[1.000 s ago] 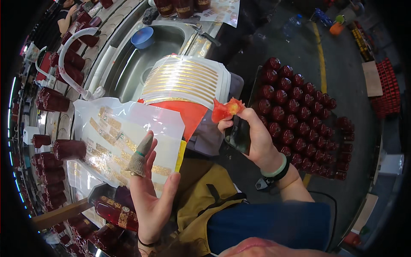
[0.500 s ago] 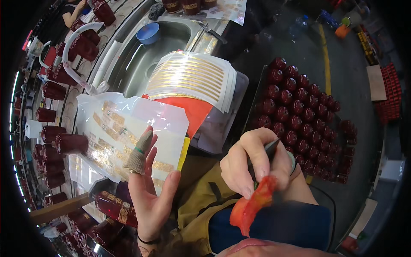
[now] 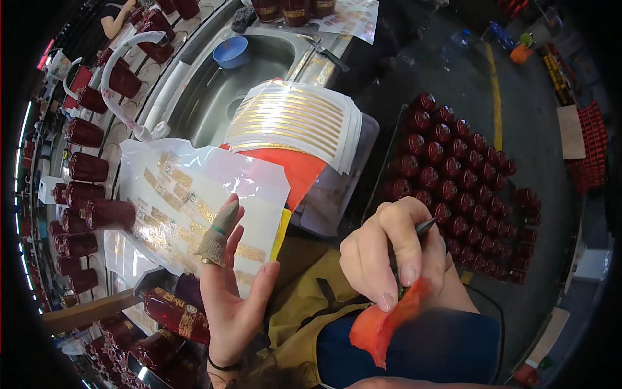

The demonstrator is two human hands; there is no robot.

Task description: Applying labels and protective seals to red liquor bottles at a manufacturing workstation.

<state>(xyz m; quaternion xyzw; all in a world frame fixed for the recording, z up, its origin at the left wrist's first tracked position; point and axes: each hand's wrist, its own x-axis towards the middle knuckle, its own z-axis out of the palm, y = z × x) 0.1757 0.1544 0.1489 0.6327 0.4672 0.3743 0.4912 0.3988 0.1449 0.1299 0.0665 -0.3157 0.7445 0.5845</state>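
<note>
1. Head view, step in hand: you've got the red-orange piece (image 3: 382,327) pinched in your right hand (image 3: 395,249), below and right of the gold-striped sheets (image 3: 288,123), in front of the navy cloth (image 3: 447,347). Reads to me as handling that piece.
2. Right fingers: curled, thumb and fingertips grasping the upper end of the piece. A thin dark tool (image 3: 426,226) shares that grip; kind unclear.
3. Left hand (image 3: 236,292): below and left of the gold-striped sheets, palm bare, fingers extended and released. A fabric finger cover (image 3: 218,236) with a green band sits on one finger. The hand overlaps the decal sheet (image 3: 253,178) in view; can't tell if they touch.
4. Next move, my judgement: calls for a light pinch and a steady tool, tip kept clear of your fingers. Squeeze hard and the piece may tear.
5. Piece itself: soft-looking, limp, curved, edges ragged, red shading to orange, lower end hanging free. Upper right part blurs; can't confirm the material.
</note>
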